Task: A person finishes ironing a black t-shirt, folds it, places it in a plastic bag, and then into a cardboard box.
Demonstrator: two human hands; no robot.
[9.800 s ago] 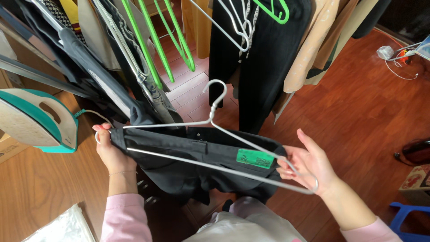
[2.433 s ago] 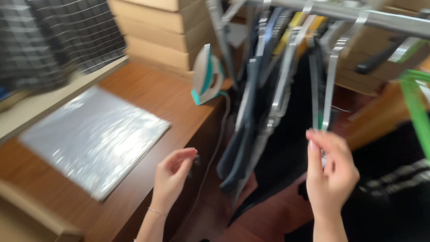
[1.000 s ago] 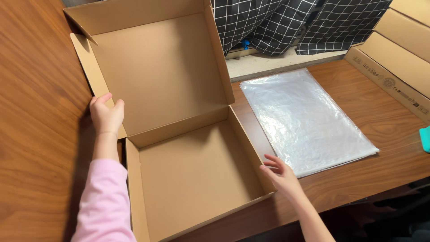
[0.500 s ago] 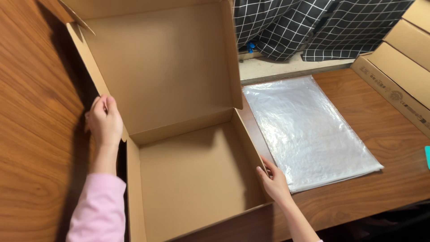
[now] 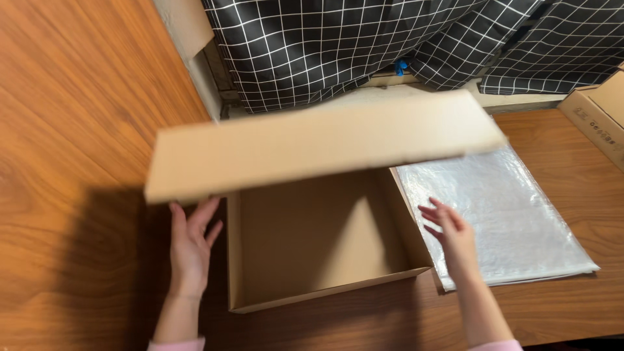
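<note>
a: left hand?
b: at about seven o'clock in the view, forearm rising from the bottom edge, pink cuff just showing. palm down, fingers straight and spread, pointing toward twelve. gripping nothing; fingertips right under the near left corner of the lid, contact hard to tell. flat beside the left wall of the cardboard box, on the wooden table.

a: and the right hand?
b: around five o'clock, forearm slanting up from the bottom right. open too, fingers loosely spread and aimed toward ten or eleven o'clock, raised a little. holding nothing. hovering just beside the box's right wall, over the near left edge of the clear plastic bag.

a: box position?
b: dead centre, open top facing up, bare brown inside. long axis roughly nine to three, tipped slightly so the right end sits higher in view. front wall at six, hinge side at twelve.

a: lid?
b: swung partway over the opening, blurred, long edge also running nine to three, right end rising toward two o'clock. shadow cast over the box's back half and onto the table at nine.

a: surroundings?
b: plastic bag flat at three to four o'clock, touching or just beside the box. black checked fabric hanging at twelve. another carton edge at two o'clock.
</note>
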